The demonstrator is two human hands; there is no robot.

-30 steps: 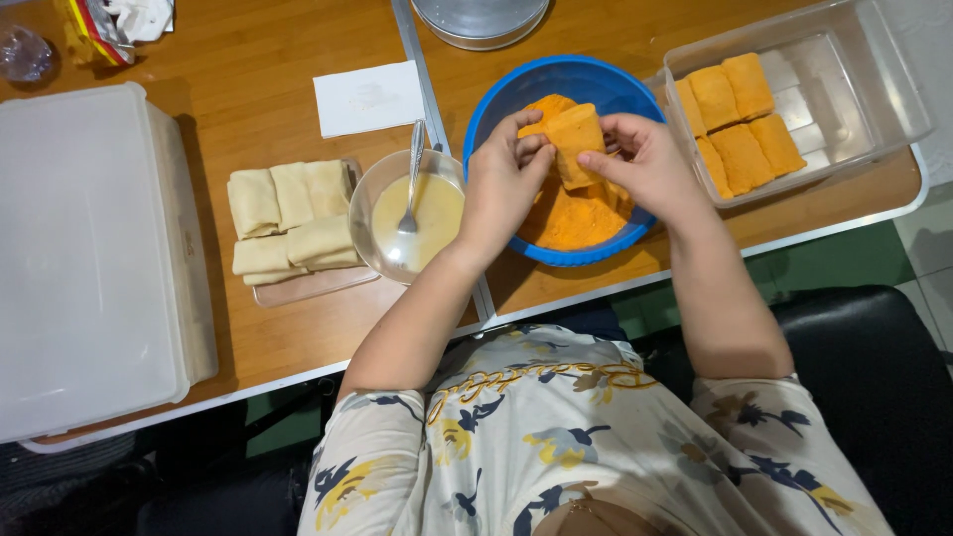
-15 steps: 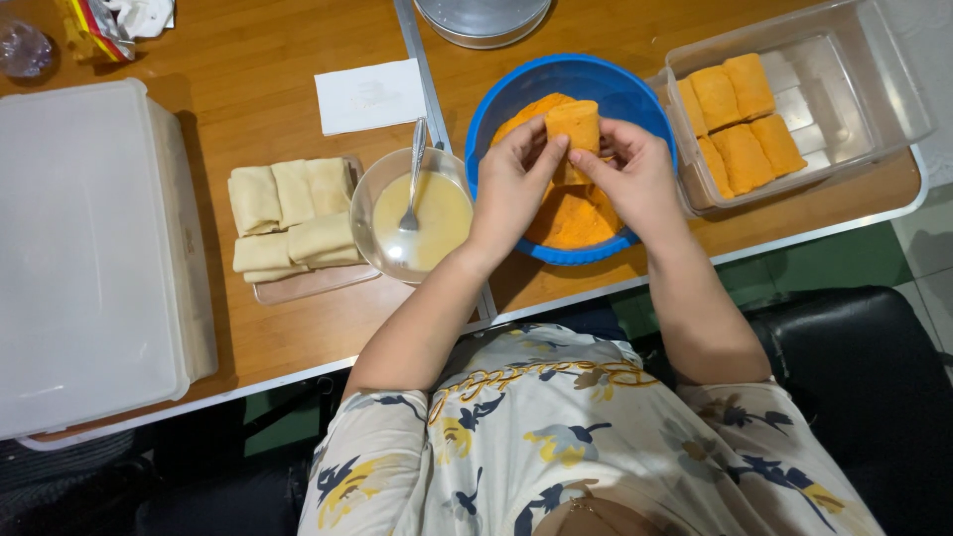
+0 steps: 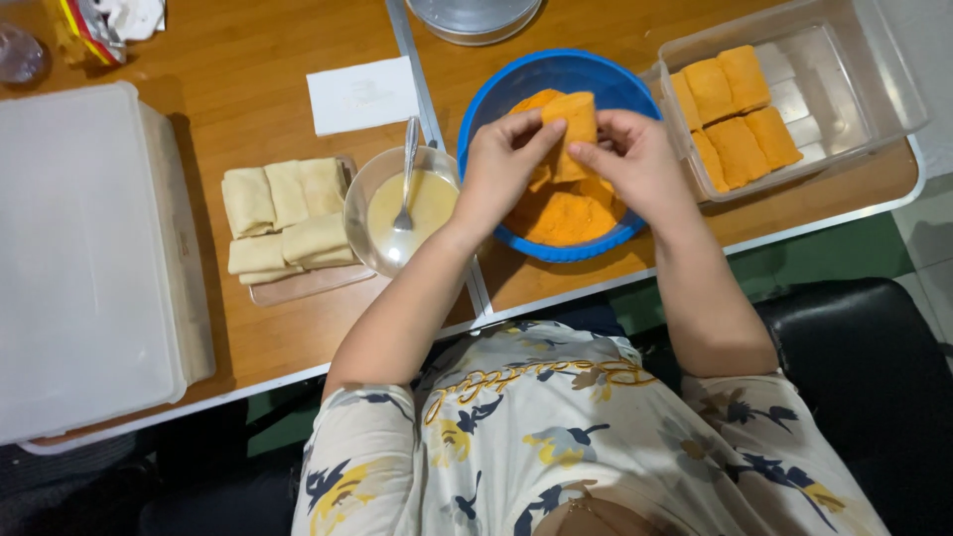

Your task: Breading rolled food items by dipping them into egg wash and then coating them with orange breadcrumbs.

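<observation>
Wood table (image 3: 248, 89) w/ blue bowl (image 3: 496, 94), glass bowl (image 3: 359, 203), white tub (image 3: 79, 258).

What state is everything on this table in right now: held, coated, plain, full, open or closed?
Orange crumb-coated roll: held up over the bowl by both hands.
Left hand: gripping the roll's left side.
Right hand: gripping its right side.
Round blue plastic bowl: holds orange crumbs.
Clear rectangular container: open, five coated rolls inside.
Pale uncoated rolls: lying plain on a board.
Glass bowl: holds pale batter and a metal spoon.
Large white lidded box: closed.
</observation>
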